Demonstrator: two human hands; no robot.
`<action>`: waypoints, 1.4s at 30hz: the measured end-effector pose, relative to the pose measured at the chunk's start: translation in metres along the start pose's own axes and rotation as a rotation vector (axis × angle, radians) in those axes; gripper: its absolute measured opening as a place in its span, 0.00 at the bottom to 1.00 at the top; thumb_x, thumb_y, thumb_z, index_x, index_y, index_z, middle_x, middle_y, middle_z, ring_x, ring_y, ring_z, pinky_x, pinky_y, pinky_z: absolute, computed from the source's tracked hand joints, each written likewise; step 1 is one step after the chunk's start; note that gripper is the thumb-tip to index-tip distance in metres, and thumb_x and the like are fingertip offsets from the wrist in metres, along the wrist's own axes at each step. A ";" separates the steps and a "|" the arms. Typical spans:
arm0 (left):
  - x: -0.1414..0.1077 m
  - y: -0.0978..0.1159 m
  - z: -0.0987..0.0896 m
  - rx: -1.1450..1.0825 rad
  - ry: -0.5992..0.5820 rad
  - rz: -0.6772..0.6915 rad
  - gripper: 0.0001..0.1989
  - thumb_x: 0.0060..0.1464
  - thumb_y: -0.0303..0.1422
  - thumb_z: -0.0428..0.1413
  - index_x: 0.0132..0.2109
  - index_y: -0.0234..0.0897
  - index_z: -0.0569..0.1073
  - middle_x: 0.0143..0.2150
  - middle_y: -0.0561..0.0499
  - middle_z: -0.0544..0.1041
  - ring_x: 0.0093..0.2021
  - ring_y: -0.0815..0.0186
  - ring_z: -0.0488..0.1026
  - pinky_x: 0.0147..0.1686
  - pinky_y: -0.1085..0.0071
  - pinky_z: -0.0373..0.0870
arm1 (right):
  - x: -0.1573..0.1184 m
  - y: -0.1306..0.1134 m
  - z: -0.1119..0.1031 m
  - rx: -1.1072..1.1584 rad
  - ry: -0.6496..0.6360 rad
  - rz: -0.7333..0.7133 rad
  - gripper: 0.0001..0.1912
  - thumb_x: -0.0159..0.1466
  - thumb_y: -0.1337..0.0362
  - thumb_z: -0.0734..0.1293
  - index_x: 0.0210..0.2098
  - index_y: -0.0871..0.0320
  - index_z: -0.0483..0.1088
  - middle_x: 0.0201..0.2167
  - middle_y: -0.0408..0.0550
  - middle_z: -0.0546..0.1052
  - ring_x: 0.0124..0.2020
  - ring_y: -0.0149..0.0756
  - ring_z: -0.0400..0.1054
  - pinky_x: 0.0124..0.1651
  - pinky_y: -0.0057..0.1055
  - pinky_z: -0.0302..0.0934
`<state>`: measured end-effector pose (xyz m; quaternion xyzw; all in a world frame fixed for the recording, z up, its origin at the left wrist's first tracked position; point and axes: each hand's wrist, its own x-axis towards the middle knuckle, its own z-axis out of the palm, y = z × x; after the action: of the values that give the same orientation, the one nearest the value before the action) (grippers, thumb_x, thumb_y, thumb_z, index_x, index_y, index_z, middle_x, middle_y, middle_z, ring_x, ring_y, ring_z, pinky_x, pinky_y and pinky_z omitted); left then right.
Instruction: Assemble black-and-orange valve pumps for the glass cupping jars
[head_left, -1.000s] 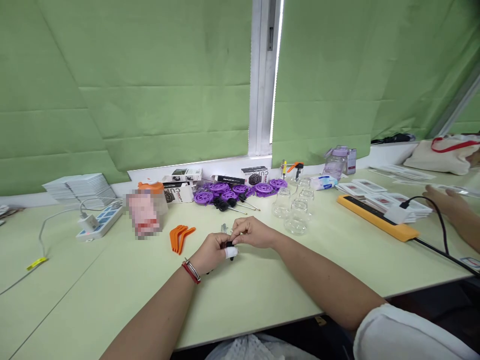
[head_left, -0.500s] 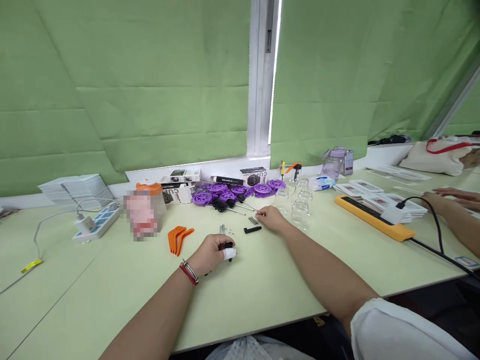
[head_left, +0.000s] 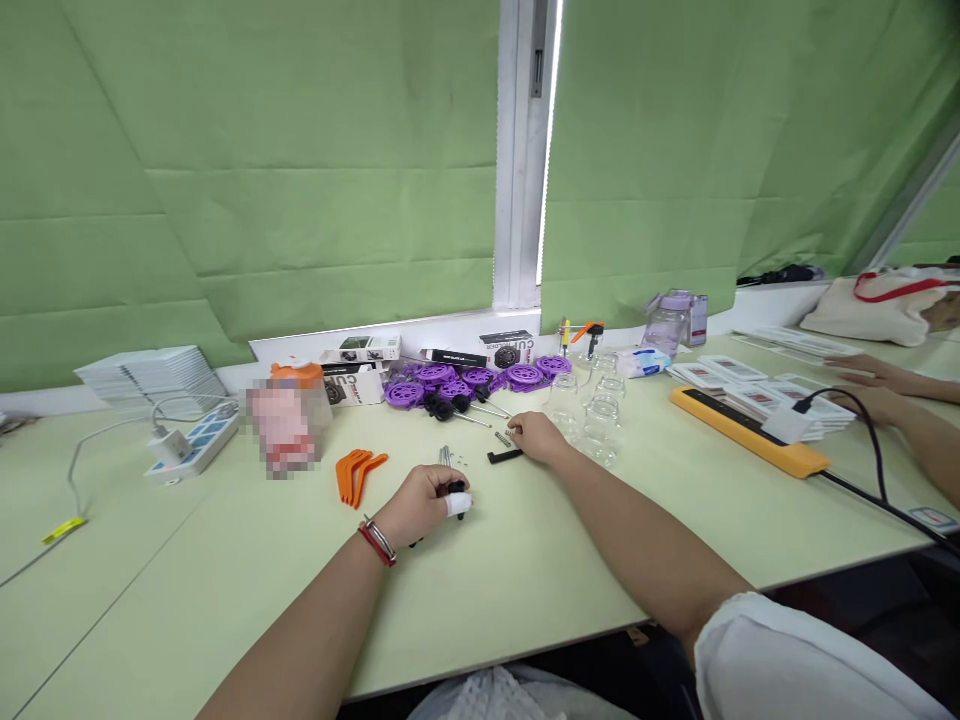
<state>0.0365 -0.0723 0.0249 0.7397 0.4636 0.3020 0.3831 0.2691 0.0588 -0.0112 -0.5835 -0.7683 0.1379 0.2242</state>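
My left hand (head_left: 424, 505), with white tape round its thumb, is closed on a small black plastic part (head_left: 457, 488) above the table. Most of that part is hidden by the fingers. My right hand (head_left: 538, 438) rests farther forward, its fingertips pinched at the end of a small metal spring (head_left: 509, 432). Another spring (head_left: 502, 438) lies just left of those fingers. A black L-shaped piece (head_left: 504, 457) lies below them, its right end by the hand. Metal pins (head_left: 445, 456) and tiny bits lie just beyond my left hand.
Orange levers (head_left: 356, 475) lie left of my left hand. Purple wheel-shaped parts (head_left: 450, 385), black-handled screwdrivers and cup-holder boxes (head_left: 352, 388) line the back. Glass cups (head_left: 602, 412) stand beyond my right forearm. A yellow power strip (head_left: 750, 435) and another person's hands (head_left: 877, 385) are at right.
My right hand has shifted slightly left and down, over the springs and the right end of the black piece. My left hand stays almost still. The other person's hand has moved left.
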 end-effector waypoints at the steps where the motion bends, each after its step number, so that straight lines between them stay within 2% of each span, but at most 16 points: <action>1: 0.000 0.000 0.000 -0.001 -0.002 -0.004 0.13 0.45 0.39 0.58 0.33 0.33 0.75 0.26 0.52 0.71 0.26 0.70 0.62 0.27 0.74 0.62 | 0.000 0.000 0.000 -0.009 0.003 0.000 0.17 0.55 0.71 0.66 0.44 0.58 0.75 0.38 0.52 0.77 0.38 0.39 0.69 0.39 0.29 0.58; 5: 0.000 0.001 -0.001 -0.011 -0.016 -0.020 0.13 0.46 0.40 0.57 0.33 0.33 0.74 0.27 0.51 0.71 0.26 0.70 0.63 0.27 0.73 0.62 | -0.002 -0.004 -0.003 -0.021 0.030 -0.029 0.21 0.56 0.73 0.63 0.49 0.58 0.72 0.44 0.56 0.73 0.44 0.42 0.66 0.44 0.32 0.57; 7: 0.000 0.001 -0.001 -0.016 -0.021 -0.015 0.13 0.46 0.40 0.57 0.33 0.33 0.74 0.27 0.51 0.71 0.26 0.70 0.63 0.27 0.73 0.61 | -0.007 -0.013 -0.006 0.065 0.077 -0.096 0.19 0.58 0.71 0.61 0.49 0.58 0.71 0.42 0.55 0.73 0.40 0.39 0.67 0.43 0.32 0.58; 9: 0.000 0.001 -0.001 -0.018 -0.023 -0.007 0.12 0.47 0.39 0.57 0.33 0.33 0.74 0.27 0.52 0.71 0.26 0.70 0.63 0.28 0.74 0.61 | -0.016 -0.027 -0.008 0.283 0.100 -0.201 0.17 0.61 0.67 0.60 0.49 0.59 0.69 0.37 0.50 0.72 0.32 0.33 0.65 0.39 0.30 0.59; 12: 0.000 0.000 -0.001 -0.015 -0.024 0.011 0.11 0.48 0.37 0.57 0.33 0.33 0.74 0.27 0.52 0.70 0.27 0.71 0.62 0.28 0.74 0.61 | -0.036 -0.055 -0.009 0.692 -0.045 -0.341 0.16 0.60 0.62 0.61 0.47 0.60 0.66 0.31 0.45 0.69 0.28 0.29 0.63 0.33 0.27 0.60; 14: 0.001 -0.002 -0.001 -0.009 -0.025 0.031 0.10 0.48 0.37 0.57 0.32 0.33 0.73 0.27 0.53 0.70 0.26 0.71 0.62 0.29 0.74 0.61 | -0.049 -0.071 -0.009 0.817 -0.198 -0.428 0.14 0.59 0.62 0.64 0.44 0.60 0.67 0.28 0.43 0.68 0.29 0.28 0.63 0.34 0.28 0.60; 16: 0.001 -0.003 -0.001 -0.006 -0.026 0.049 0.10 0.48 0.37 0.57 0.31 0.32 0.72 0.26 0.54 0.68 0.26 0.72 0.61 0.28 0.74 0.60 | -0.059 -0.083 -0.009 0.856 -0.277 -0.489 0.13 0.58 0.62 0.65 0.42 0.60 0.68 0.28 0.43 0.68 0.30 0.29 0.63 0.35 0.28 0.60; 22: 0.002 -0.006 0.000 -0.002 -0.021 0.067 0.10 0.48 0.37 0.57 0.30 0.32 0.71 0.25 0.55 0.65 0.26 0.72 0.59 0.28 0.75 0.59 | -0.067 -0.091 -0.011 0.871 -0.257 -0.516 0.11 0.58 0.64 0.65 0.41 0.60 0.67 0.28 0.42 0.67 0.28 0.28 0.63 0.33 0.29 0.60; 30: 0.003 -0.007 0.000 -0.049 -0.058 0.069 0.11 0.48 0.37 0.56 0.33 0.32 0.72 0.26 0.54 0.67 0.27 0.71 0.60 0.30 0.74 0.61 | -0.067 -0.089 -0.010 0.728 -0.239 -0.641 0.06 0.56 0.67 0.66 0.33 0.60 0.74 0.30 0.46 0.70 0.30 0.29 0.64 0.32 0.27 0.59; 34: 0.002 -0.005 0.000 -0.019 -0.041 0.083 0.11 0.48 0.37 0.56 0.32 0.31 0.73 0.26 0.54 0.67 0.28 0.71 0.61 0.30 0.75 0.61 | -0.064 -0.084 -0.010 0.660 -0.275 -0.664 0.07 0.55 0.66 0.67 0.33 0.59 0.76 0.31 0.46 0.70 0.25 0.26 0.61 0.29 0.26 0.57; 38: 0.003 -0.005 -0.002 0.004 -0.040 0.074 0.12 0.49 0.37 0.55 0.35 0.32 0.75 0.28 0.52 0.70 0.30 0.69 0.64 0.32 0.74 0.63 | -0.063 -0.079 -0.015 0.566 -0.330 -0.686 0.12 0.53 0.66 0.69 0.38 0.59 0.75 0.34 0.45 0.69 0.25 0.24 0.59 0.30 0.25 0.57; 42: 0.003 -0.007 -0.008 0.009 -0.003 0.011 0.15 0.50 0.41 0.53 0.38 0.34 0.76 0.31 0.50 0.74 0.34 0.65 0.67 0.38 0.71 0.64 | -0.068 -0.082 -0.019 0.329 -0.376 -0.719 0.30 0.46 0.65 0.74 0.48 0.56 0.68 0.38 0.45 0.68 0.30 0.28 0.60 0.33 0.27 0.57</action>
<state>0.0278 -0.0647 0.0233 0.7444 0.4602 0.3009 0.3788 0.2250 -0.0300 0.0318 -0.2001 -0.9178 0.2755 0.2041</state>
